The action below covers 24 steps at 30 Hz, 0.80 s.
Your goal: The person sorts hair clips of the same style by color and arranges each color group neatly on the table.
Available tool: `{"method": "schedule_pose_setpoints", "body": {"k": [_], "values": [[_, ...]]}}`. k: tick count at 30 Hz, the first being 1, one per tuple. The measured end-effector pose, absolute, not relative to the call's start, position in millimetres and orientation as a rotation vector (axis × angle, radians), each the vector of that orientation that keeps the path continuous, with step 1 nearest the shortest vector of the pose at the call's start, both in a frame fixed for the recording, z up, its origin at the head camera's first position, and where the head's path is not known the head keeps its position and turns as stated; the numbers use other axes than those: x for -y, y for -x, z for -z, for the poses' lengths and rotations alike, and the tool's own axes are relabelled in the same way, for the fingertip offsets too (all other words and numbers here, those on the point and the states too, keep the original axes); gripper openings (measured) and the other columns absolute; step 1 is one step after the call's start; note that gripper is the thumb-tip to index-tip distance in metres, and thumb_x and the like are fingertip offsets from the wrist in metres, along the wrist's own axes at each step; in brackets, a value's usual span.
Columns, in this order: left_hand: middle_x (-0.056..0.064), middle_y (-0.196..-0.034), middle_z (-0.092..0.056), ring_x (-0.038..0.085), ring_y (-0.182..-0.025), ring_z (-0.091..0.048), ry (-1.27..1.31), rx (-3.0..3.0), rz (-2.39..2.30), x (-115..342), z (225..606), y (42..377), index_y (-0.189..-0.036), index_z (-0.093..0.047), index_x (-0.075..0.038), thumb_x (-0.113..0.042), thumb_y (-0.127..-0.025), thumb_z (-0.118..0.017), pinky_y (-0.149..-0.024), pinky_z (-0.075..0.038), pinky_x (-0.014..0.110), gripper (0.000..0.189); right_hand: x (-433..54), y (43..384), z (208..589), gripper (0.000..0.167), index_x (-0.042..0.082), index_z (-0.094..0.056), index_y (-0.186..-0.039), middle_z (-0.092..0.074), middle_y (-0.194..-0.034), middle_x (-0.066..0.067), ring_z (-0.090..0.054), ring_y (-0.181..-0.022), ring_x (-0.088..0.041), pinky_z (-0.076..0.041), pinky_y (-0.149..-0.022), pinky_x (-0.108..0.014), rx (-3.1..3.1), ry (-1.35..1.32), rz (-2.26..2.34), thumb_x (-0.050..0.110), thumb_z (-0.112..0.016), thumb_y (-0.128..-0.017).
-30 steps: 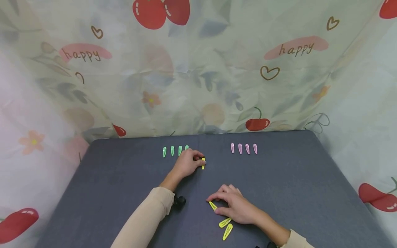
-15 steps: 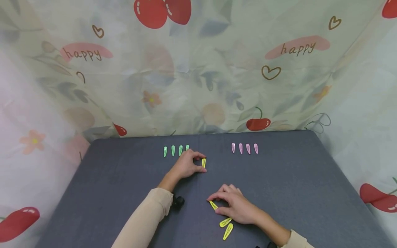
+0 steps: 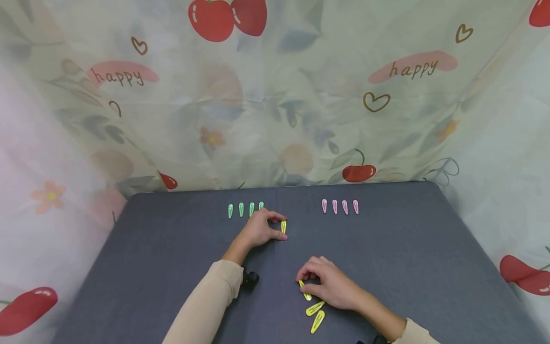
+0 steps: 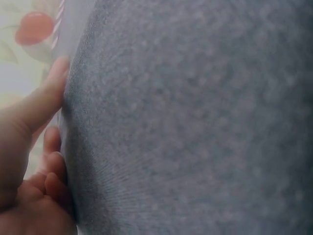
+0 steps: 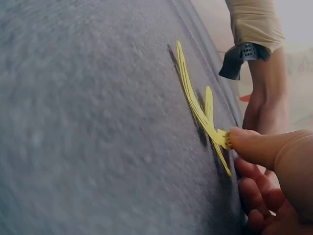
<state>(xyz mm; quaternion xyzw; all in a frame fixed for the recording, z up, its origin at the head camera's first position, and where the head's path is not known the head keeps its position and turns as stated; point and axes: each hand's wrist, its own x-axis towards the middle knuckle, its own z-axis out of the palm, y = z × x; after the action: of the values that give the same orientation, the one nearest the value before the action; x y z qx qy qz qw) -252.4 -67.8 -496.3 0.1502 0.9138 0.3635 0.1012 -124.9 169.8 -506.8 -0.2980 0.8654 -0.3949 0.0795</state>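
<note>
In the head view, my left hand point(image 3: 257, 230) reaches to the far middle of the table and holds a yellow snap hair clip point(image 3: 283, 227) lying lengthwise between finger and thumb. This clip does not show in the left wrist view, where only the thumb point(image 4: 46, 95) and curled fingers appear by the cloth. Nearer, my right hand point(image 3: 334, 286) pinches another yellow hair clip point(image 3: 305, 291); the right wrist view shows its end point(image 5: 223, 139) at my thumb. Two more yellow clips, one point(image 3: 315, 308) above the other point(image 3: 317, 322), lie just below that hand.
Several green hair clips point(image 3: 241, 209) stand in a row at the back left, the rightmost partly behind my left hand. Several pink hair clips point(image 3: 334, 207) form a row at the back right. Dark grey cloth covers the table point(image 3: 408, 258); a printed curtain point(image 3: 275, 119) hangs behind.
My left thumb has shifted from over the far yellow clip to its near end. My right fingers have curled in, and their clip has moved slightly right and turned steeper.
</note>
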Motion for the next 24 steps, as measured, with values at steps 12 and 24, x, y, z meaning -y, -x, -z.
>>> {"method": "schedule_pose_setpoints", "body": {"k": [12,24], "values": [[0.005,-0.106,-0.066,0.018,-0.095,-0.059,-0.415,-2.682,-1.147,71,495,253,-0.117,-0.078,-0.019,-0.025,-0.073,-0.094,-0.087,-0.05,0.036,0.048,-178,140,484,0.014,0.018,-0.063,-0.086,-0.07,-0.079,0.007,-0.06,-0.066,0.002,-0.049,-0.061,-0.02,-2.499,0.704,1.266,0.011,-0.074,-0.09],[0.004,-0.105,-0.069,0.019,-0.098,-0.062,-0.4,-2.705,-1.14,69,496,253,-0.116,-0.078,-0.019,-0.026,-0.072,-0.094,-0.088,-0.051,0.036,0.048,-185,164,479,0.017,0.016,-0.077,-0.111,-0.065,-0.095,0.0,-0.054,-0.076,-0.005,-0.047,-0.07,-0.023,-2.58,0.651,1.258,0.014,-0.062,-0.101]]}}
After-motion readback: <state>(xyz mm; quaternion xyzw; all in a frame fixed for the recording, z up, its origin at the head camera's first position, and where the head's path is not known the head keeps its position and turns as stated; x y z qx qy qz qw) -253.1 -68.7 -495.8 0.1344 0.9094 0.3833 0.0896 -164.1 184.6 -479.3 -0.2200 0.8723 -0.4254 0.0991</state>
